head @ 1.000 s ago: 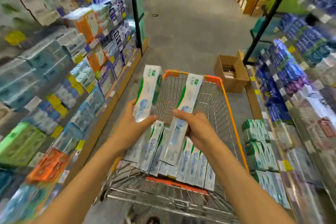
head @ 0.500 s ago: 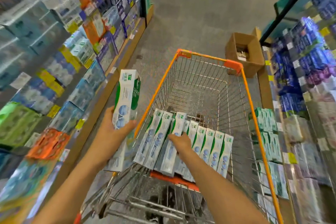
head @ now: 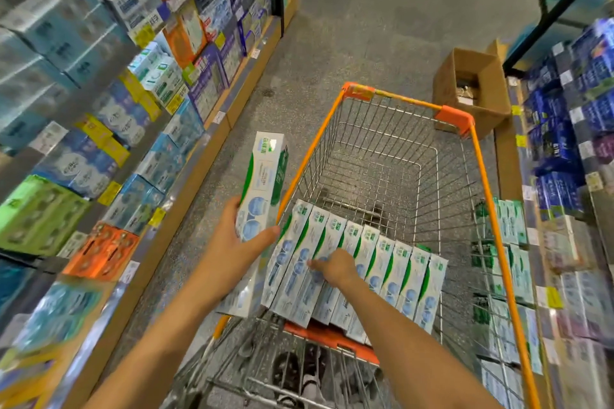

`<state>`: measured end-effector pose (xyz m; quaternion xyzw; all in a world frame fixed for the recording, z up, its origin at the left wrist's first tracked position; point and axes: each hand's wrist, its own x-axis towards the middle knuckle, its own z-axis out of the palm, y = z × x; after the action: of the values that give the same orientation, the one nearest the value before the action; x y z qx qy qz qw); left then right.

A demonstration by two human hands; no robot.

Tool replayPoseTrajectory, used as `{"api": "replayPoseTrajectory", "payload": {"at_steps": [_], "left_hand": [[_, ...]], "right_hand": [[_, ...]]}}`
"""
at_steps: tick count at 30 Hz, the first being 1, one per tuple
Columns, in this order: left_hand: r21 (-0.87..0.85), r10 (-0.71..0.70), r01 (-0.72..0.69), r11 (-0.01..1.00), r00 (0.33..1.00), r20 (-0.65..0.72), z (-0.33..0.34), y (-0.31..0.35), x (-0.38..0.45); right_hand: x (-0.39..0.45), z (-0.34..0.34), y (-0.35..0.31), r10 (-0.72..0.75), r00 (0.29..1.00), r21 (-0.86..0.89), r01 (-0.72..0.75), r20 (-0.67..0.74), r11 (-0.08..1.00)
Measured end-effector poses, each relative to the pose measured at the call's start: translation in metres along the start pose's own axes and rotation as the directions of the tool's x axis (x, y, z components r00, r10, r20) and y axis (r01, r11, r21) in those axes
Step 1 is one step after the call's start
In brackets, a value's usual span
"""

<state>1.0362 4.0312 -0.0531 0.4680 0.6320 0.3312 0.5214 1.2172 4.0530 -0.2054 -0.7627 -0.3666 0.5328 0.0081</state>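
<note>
A wire shopping cart with an orange rim (head: 485, 196) stands in front of me in a store aisle. A row of white, green and blue toothpaste boxes (head: 400, 271) leans on end across its near end. My left hand (head: 229, 244) grips another such toothpaste box (head: 265, 183) upright, just outside the cart's left rim; more boxes seem stacked beneath it. My right hand (head: 335, 267) reaches into the cart and rests on the left part of the row, fingers pointing left. The far half of the cart holds nothing.
Packed shelves of boxed goods (head: 99, 109) line the left side. Shelves with blue packs (head: 571, 143) and matching green-white boxes (head: 508, 226) run close along the cart's right. An open cardboard carton (head: 471, 86) sits on the grey floor beyond the cart. My shoe (head: 289, 372) shows beneath.
My right hand has set its toothpaste box down into the cart's row and stays on it. My left hand moved its box leftward, outside the cart rim. The view tilted downward.
</note>
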Motion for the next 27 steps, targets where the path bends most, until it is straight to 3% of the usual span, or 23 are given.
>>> {"api": "replayPoseTrajectory", "payload": {"at_steps": [3, 5, 7, 8, 10, 13, 16, 19, 21, 24, 27], "left_hand": [[-0.002, 0.022, -0.022, 1.000, 0.999, 0.033, 0.007, 0.003, 0.001], [0.001, 0.044, -0.045, 0.999, 0.998, 0.045, 0.015, 0.006, 0.002], [0.006, 0.066, -0.066, 0.998, 0.996, 0.065, 0.027, 0.010, 0.005], [0.005, 0.077, -0.078, 0.997, 0.994, 0.083, 0.035, 0.011, 0.006], [-0.009, 0.126, -0.126, 0.992, 0.984, 0.128, 0.055, 0.013, 0.007], [-0.013, 0.223, -0.224, 0.974, 0.959, 0.173, 0.079, 0.018, 0.003], [-0.014, 0.235, -0.242, 0.970, 0.925, 0.297, 0.081, 0.028, 0.003], [0.177, 0.168, -0.264, 0.948, 0.888, 0.427, 0.066, 0.032, 0.010], [0.265, 0.135, -0.256, 0.930, 0.907, 0.400, 0.054, 0.034, 0.012], [0.240, 0.140, -0.213, 0.947, 0.947, 0.290, 0.032, 0.029, 0.014], [0.247, 0.142, -0.196, 0.949, 0.965, 0.218, 0.007, 0.013, 0.014]], "right_hand": [[-0.016, -0.017, -0.009, -0.072, 0.989, -0.021, 0.070, -0.132, 0.997], [-0.046, -0.036, -0.024, -0.168, 0.969, 0.166, 0.198, -0.180, 0.966], [-0.089, -0.055, -0.042, -0.279, 0.959, 0.488, 0.267, -0.051, 0.831], [-0.111, -0.061, -0.050, -0.349, 0.937, 0.565, 0.279, 0.017, 0.776], [-0.139, -0.064, -0.058, -0.425, 0.905, 0.469, 0.383, -0.019, 0.796], [-0.149, -0.066, -0.060, -0.395, 0.884, 0.252, 0.453, -0.250, 0.855], [-0.151, -0.081, -0.055, -0.402, 0.874, 0.285, 0.473, -0.275, 0.834], [-0.138, -0.091, -0.043, -0.346, 0.912, 0.488, 0.410, -0.221, 0.770], [-0.119, -0.092, -0.031, -0.234, 0.946, 0.519, 0.318, -0.223, 0.793], [-0.086, -0.078, -0.006, -0.071, 0.986, 0.460, 0.133, -0.149, 0.878], [-0.052, -0.052, 0.017, -0.017, 0.996, 0.279, 0.040, -0.085, 0.959]]}}
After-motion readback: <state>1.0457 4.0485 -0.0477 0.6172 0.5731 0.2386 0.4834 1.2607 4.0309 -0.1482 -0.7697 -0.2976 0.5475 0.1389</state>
